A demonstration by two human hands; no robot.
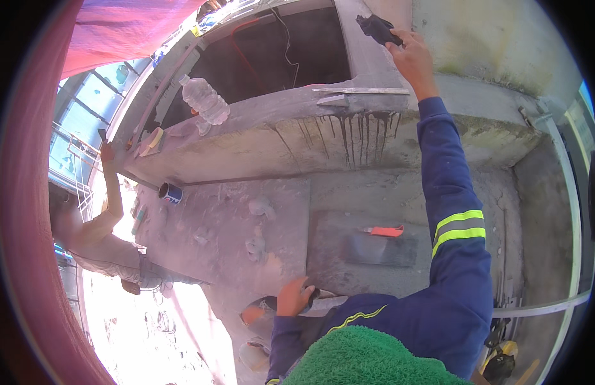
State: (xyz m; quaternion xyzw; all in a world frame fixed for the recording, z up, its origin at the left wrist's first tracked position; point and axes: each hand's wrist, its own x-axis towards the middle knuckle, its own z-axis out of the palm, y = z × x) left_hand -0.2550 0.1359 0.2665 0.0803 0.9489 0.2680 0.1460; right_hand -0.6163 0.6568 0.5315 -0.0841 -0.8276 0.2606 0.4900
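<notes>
My right hand reaches to the far ledge, its fingers closed on a black, ragged-ended piece held against the pale wall surface; I cannot tell whether it is a cloth or a brush. Low in the middle, my left hand is closed round a dark handle. A pale flat part beside it may belong to the same tool, partly hidden by my sleeve. On the grey slab between my arms, an orange-red utility knife lies next to a dark flat plate.
A clear plastic bottle and a long thin metal strip rest on the ledge of a dark opening. Dark drips run down its face. A can stands at left, near another person. Green fuzzy cloth fills the lower edge.
</notes>
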